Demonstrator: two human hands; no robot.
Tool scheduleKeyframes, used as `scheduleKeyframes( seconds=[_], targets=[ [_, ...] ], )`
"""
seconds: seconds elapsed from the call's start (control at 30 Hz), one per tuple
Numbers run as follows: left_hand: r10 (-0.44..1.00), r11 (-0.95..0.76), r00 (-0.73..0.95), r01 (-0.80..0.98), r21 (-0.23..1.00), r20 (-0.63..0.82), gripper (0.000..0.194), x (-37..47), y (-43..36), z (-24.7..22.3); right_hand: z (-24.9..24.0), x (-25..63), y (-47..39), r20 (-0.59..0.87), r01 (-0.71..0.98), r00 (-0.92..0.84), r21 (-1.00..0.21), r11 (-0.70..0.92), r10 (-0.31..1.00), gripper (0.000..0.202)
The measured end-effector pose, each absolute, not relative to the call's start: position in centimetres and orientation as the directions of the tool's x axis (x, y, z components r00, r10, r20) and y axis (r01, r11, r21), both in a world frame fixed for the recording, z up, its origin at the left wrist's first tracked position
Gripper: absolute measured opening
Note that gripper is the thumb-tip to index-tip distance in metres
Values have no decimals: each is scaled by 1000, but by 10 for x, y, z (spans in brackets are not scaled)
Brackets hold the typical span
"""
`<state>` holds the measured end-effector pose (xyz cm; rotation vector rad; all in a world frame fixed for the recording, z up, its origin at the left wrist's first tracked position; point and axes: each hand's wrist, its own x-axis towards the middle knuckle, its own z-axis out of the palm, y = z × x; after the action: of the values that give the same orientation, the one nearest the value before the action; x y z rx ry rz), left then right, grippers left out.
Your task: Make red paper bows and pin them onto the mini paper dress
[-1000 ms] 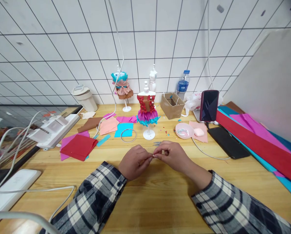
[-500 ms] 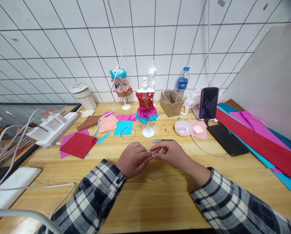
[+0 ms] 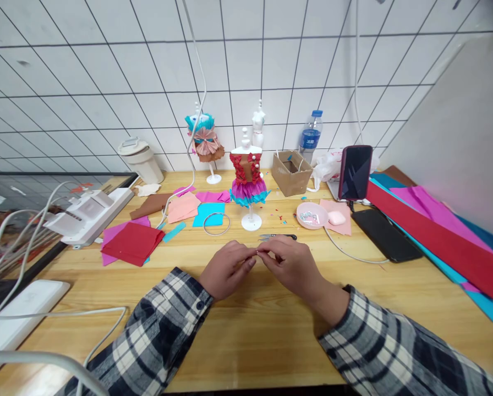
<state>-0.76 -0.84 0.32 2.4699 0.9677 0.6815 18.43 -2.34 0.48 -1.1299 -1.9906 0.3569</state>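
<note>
My left hand (image 3: 229, 269) and my right hand (image 3: 290, 264) meet fingertip to fingertip above the wooden table (image 3: 267, 352). Both are closed in a pinch around something tiny and pale, too small to name. Just behind my right fingers lie small scissors (image 3: 277, 237), partly covered by them. Beyond the hands stands a small white dress form (image 3: 246, 168) in a red and brown top with a magenta and turquoise skirt. A metal ring (image 3: 216, 224) rests to its left. A pink dish (image 3: 311, 215) with small shiny pieces is at its right.
Red folded paper (image 3: 133, 243), a turquoise sheet (image 3: 208, 214) and white power strips (image 3: 93, 217) are on the left. Behind stand a cup (image 3: 141, 159), another dressed form (image 3: 205, 137), a cardboard box (image 3: 291, 173) and a bottle (image 3: 310, 135). Rightward are phones (image 3: 354, 173) and long paper strips (image 3: 440, 242).
My right hand's fingers have curled and shifted slightly, its wrist a little higher and more bent. The left hand has barely moved. The view has tilted slightly.
</note>
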Motion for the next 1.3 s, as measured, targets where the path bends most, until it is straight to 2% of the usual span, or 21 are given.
scheduleKeyframes(
  seconds=[0.13, 0.27, 0.53, 0.93, 1.1, 1.3],
  targets=[
    [842, -458, 504, 479, 749, 192, 33, -4, -9, -2, 4, 185, -23, 527, 608, -248, -568, 554, 813, 11],
    [904, -331, 404, 456, 826, 139, 31, -4, -8, -2, 3, 185, -22, 535, 610, -238, -566, 554, 810, 10],
    [885, -390, 423, 450, 803, 193, 27, -4, -13, 6, 0, 185, -20, 546, 668, -216, -522, 530, 809, 15],
    [864, -489, 405, 533, 690, 300, 24, -5, -11, 3, -3, 183, -21, 498, 637, -271, -549, 541, 824, 18],
    [846, -526, 394, 506, 683, 359, 23, -7, -9, -1, -6, 185, -21, 488, 643, -297, -533, 550, 821, 21],
    [808, -582, 435, 489, 650, 397, 22, -8, -9, 1, -7, 185, -20, 505, 563, -339, -567, 601, 794, 22]
  ],
)
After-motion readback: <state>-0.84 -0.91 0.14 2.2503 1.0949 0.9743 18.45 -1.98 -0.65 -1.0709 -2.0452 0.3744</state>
